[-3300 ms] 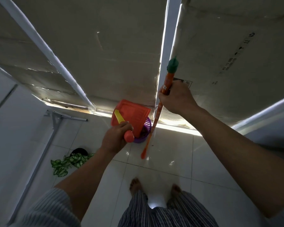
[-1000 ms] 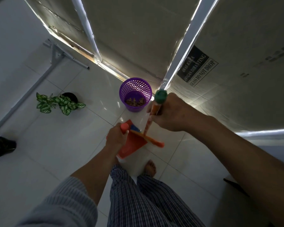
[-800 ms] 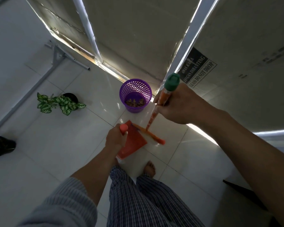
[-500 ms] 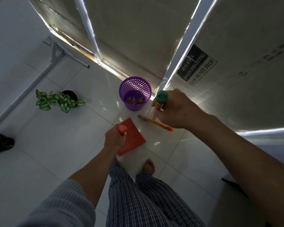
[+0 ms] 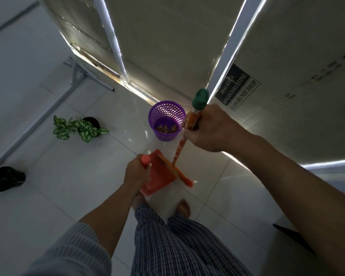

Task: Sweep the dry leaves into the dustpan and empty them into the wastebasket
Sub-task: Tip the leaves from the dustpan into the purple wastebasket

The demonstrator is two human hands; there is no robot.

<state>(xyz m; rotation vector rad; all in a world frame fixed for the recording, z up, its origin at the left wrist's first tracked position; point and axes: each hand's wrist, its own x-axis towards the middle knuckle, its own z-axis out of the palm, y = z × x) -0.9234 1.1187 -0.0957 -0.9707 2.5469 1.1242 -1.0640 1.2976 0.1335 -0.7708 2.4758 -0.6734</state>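
Note:
My left hand [image 5: 136, 172] grips the orange handle of a red dustpan [image 5: 159, 174], which hangs low over the white tiles in front of my feet. My right hand [image 5: 209, 129] is closed around the orange broom stick [image 5: 192, 119] just below its green cap. The broom's orange head [image 5: 177, 171] lies across the dustpan's far edge. A purple mesh wastebasket [image 5: 166, 119] stands on the floor beyond the dustpan, near the wall, with dry brown leaves [image 5: 166, 128] at its bottom.
A potted plant with green-and-white leaves [image 5: 79, 128] sits on the floor to the left. A black bag [image 5: 6, 178] lies at the far left. A grey metal stand leg [image 5: 76, 76] runs along the left floor. Cardboard panels [image 5: 237, 86] line the wall behind the basket.
The dustpan came away from the wastebasket and down to my feet, leaving leaves in the basket. In the last half second the broom head swung back against the dustpan.

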